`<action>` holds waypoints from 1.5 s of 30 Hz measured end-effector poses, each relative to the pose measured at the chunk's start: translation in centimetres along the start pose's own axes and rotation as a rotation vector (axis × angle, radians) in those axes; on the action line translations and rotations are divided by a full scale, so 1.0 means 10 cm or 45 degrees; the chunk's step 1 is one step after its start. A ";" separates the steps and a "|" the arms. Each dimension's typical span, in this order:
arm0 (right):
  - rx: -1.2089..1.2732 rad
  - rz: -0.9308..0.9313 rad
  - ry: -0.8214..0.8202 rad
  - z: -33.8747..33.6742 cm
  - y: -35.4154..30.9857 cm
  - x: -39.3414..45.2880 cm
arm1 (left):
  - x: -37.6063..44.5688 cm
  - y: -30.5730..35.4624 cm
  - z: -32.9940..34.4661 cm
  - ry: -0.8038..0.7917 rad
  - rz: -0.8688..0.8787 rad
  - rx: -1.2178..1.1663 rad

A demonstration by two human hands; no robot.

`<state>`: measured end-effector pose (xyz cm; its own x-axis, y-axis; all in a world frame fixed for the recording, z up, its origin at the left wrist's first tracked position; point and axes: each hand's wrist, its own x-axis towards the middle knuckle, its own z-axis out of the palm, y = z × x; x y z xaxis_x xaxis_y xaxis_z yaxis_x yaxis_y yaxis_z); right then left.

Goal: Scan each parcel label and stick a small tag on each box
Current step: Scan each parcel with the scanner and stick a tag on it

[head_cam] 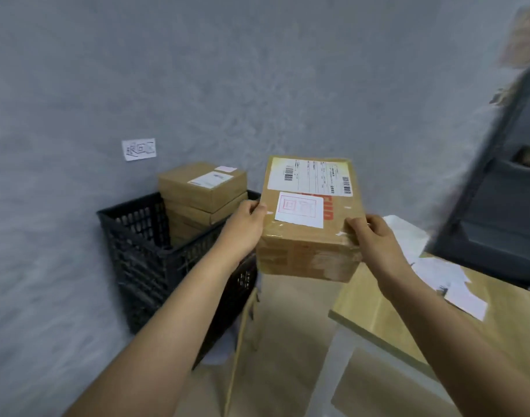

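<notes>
A brown cardboard parcel (306, 254) hangs in the air between both hands. Its top carries a white shipping label (310, 176) with barcodes and, below it, a small white tag (300, 209) with a red stamp. My left hand (245, 225) grips the parcel's left edge. My right hand (375, 239) grips its right front corner. To the left, a black plastic crate (143, 254) on the floor holds a stack of flat brown boxes (202, 191), and the top one bears a white label and a small pink tag.
A wooden table (375, 317) stands at the lower right with loose white papers (444, 275) on it. A dark cabinet (504, 188) rises behind the table. A flat cardboard sheet (242, 341) leans beside the crate. A paper sign (139, 149) lies on the grey floor.
</notes>
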<state>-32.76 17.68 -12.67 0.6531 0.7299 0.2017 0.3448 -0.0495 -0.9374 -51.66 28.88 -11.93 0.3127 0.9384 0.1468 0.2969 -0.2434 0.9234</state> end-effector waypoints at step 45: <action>-0.844 0.045 -1.321 4.91 0.62 2.44 | 2.71 -2.55 -2.05 -0.236 -0.859 1.113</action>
<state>-47.84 68.66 -27.54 -0.0711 0.9022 -0.4254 0.8110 -0.1959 -0.5512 -69.24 65.52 -24.28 -0.0439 0.9099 -0.4126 0.9655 0.1447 0.2164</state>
